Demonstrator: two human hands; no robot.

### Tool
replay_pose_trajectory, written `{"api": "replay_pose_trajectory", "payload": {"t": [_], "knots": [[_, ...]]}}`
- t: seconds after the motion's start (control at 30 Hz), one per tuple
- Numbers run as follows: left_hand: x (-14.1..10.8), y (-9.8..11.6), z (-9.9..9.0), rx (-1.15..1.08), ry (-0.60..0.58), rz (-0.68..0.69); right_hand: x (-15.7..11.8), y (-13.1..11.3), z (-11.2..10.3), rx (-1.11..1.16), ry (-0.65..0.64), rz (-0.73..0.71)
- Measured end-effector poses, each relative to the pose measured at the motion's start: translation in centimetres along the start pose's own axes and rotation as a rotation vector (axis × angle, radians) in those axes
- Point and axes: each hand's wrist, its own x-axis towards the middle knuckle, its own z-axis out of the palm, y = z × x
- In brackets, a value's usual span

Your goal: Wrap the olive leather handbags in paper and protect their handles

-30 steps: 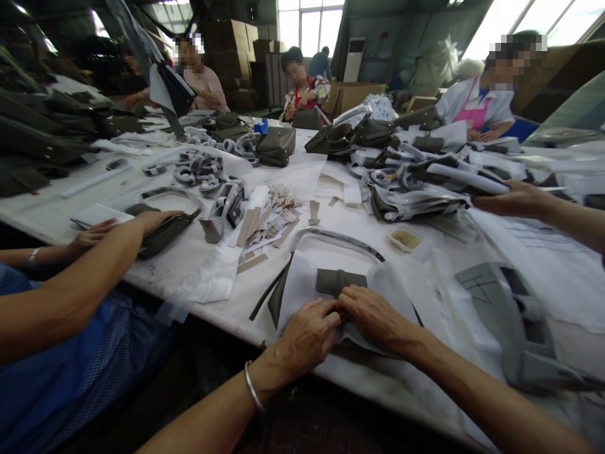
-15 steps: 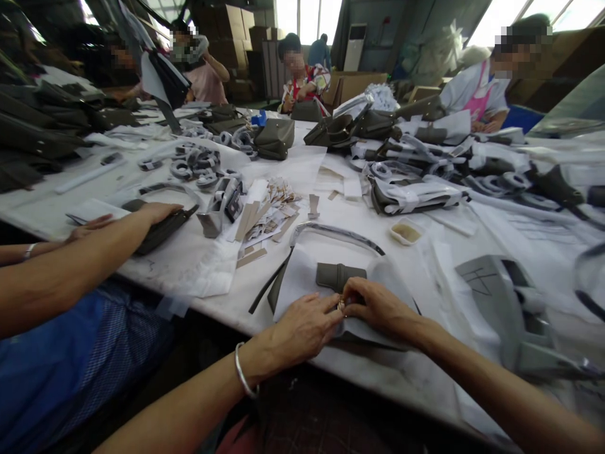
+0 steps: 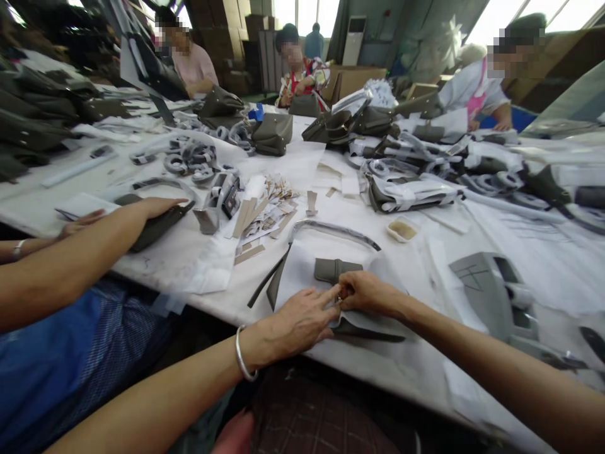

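A dark olive handbag (image 3: pixel 273 291) lies at the table's edge in front of me, with white paper over its body. Its wrapped handle (image 3: pixel 333 231) arches away from me, and a short olive strap tab (image 3: pixel 336 270) rests on the paper. My left hand (image 3: pixel 300 320) grips the bag's near part, fingers reaching forward over it and thumb lower down. Against those fingertips, my right hand (image 3: pixel 367 291) pinches a small metal clasp (image 3: pixel 339 299) just below the tab. Fingers cover most of the clasp.
Cardboard strips (image 3: pixel 248 217) and a small dish (image 3: pixel 401 229) lie beyond the bag. A grey bag-shaped piece (image 3: pixel 486 280) is at right. A co-worker's hand (image 3: pixel 163 207) rests on another bag at left. Wrapped bags (image 3: pixel 416 192) and several people are farther back.
My hands remain at the clasp, with small finger shifts. The near edge of the bag shows more below my right hand. At the far left, a person's raised arm has come down.
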Motion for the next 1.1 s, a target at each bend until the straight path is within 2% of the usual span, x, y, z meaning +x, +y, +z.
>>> {"api": "replay_pose_trajectory", "payload": {"t": [0.1, 0.37, 0.5, 0.63, 0.8, 1.1], "knots": [[-0.4, 0.1, -0.2, 0.012, -0.004, 0.023, -0.7, -0.3, 0.4, -0.067, 0.061, -0.001], [0.8, -0.1, -0.4, -0.008, -0.065, -0.029, 0.8, 0.2, 0.1, -0.088, 0.020, 0.043], [0.6, 0.1, -0.2, 0.020, -0.046, -0.021, 0.2, -0.1, 0.1, -0.094, 0.048, -0.004], [0.0, 0.4, 0.1, 0.065, 0.001, 0.001, -0.8, 0.4, 0.4, -0.072, 0.110, -0.148], [0.1, 0.6, 0.0, 0.065, -0.036, -0.012, -0.9, 1.6, 0.0, -0.053, 0.091, -0.360], [0.4, 0.5, -0.2, 0.008, -0.059, -0.031, 0.3, 0.5, -1.9, -0.483, -0.092, -0.764]]}}
